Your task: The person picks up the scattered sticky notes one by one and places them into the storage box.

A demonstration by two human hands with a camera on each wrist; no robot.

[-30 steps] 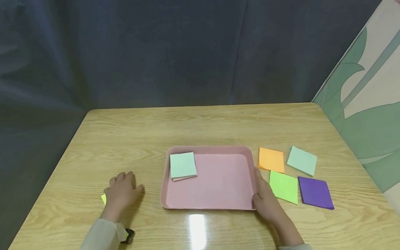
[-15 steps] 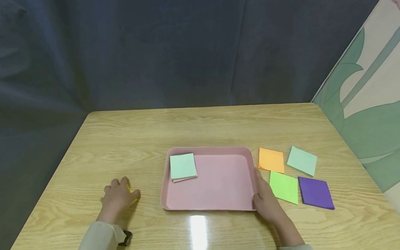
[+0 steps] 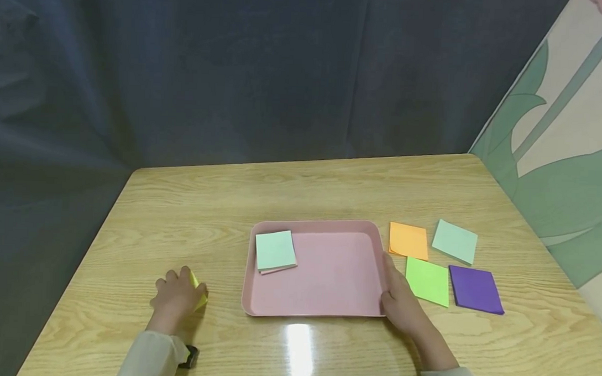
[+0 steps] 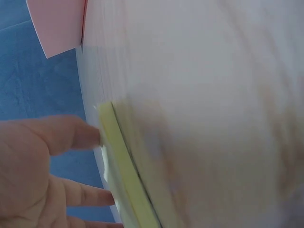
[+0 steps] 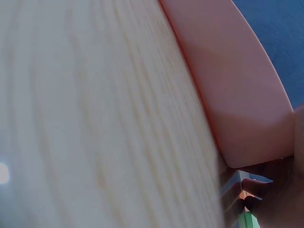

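My left hand (image 3: 174, 295) lies over a yellow sticky note pad (image 4: 124, 166) at the left of the table, largely covering it from above. In the left wrist view its thumb and spread fingers touch the pad's upper face, and the pad's yellow side shows close to the tabletop. My right hand (image 3: 401, 303) grips the right end of a shallow pink tray (image 3: 337, 278), with the thumb near the front corner and the fingers along the outer wall. Inside the tray, at its left, a mint sticky note pad (image 3: 275, 250) rests on a pale pink one (image 3: 278, 269).
Right of the tray lie an orange pad (image 3: 408, 241), a second mint pad (image 3: 455, 241), a lime green pad (image 3: 427, 281) and a purple pad (image 3: 476, 290). Behind the wooden table (image 3: 321, 188) hangs a dark curtain (image 3: 285, 77). A patterned wall (image 3: 570, 164) stands at the right.
My left hand has shifted slightly left and back. Yellow that showed at the hand's left side now shows between thumb and index finger. The right hand and tray have stayed put.
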